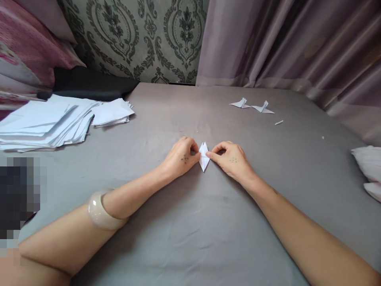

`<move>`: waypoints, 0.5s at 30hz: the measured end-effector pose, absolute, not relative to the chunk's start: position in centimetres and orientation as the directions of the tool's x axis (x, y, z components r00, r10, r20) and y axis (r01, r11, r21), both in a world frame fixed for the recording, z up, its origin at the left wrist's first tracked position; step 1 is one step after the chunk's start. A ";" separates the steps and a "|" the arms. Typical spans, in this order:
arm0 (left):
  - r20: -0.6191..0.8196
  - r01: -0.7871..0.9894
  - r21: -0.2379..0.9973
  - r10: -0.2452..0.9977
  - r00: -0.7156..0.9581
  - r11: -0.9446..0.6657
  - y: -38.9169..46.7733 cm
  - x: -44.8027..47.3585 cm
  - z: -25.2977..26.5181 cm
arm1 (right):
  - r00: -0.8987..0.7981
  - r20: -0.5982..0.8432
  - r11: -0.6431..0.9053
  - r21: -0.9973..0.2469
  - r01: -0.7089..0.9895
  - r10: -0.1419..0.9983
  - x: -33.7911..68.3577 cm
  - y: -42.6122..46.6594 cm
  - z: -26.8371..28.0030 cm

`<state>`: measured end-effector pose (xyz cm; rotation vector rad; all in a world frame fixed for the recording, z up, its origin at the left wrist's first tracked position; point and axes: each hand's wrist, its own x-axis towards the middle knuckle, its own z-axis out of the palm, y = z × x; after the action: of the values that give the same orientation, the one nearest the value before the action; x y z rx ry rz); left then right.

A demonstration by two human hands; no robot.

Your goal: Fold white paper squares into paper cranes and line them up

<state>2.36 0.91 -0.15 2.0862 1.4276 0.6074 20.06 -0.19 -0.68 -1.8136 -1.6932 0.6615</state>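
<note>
Between my two hands is a small white folded paper (204, 163), diamond-shaped, with a split point at its far end and a crease across its middle. My left hand (183, 157) pinches its left edge between thumb and fingers. On the opposite edge, my right hand (232, 159) grips the paper the same way, its thumb lying on the face. The fingers behind the paper are partly hidden. A pale bangle (102, 210) circles my left forearm.
Two folded paper cranes (263, 107) sit at the far right, near a small paper scrap (279, 122). Stacks of white paper (44, 119) and smaller sheets (114, 111) lie at the left on the grey sheet (184, 246). Purple curtains (253, 43) hang behind.
</note>
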 end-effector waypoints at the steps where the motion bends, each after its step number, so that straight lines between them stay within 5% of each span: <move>1: 0.096 0.690 0.638 0.925 0.368 -0.341 0.8 2.3 -0.2 | 0.065 0.027 -0.027 -0.706 0.707 0.998 20.1 -0.2 -0.8; 6: 0.112 0.715 0.451 0.828 0.549 -0.535 -0.2 2.3 0.0 | -0.035 0.140 0.125 -0.706 0.697 0.989 20.2 -0.8 -1.3; 11: 0.011 0.752 0.190 0.767 0.641 -0.631 -1.0 2.3 0.8 | -0.160 0.205 0.250 -0.560 0.790 0.965 19.8 -2.0 -1.0; 15: -0.019 0.741 0.164 0.749 0.663 -0.651 -1.3 2.4 0.8 | -0.193 0.149 0.240 -0.440 0.865 0.970 19.6 -2.2 -0.4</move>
<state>2.38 -1.30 0.76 2.7185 1.2267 0.0748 19.58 -2.23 -0.44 -1.6838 -2.1271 0.3627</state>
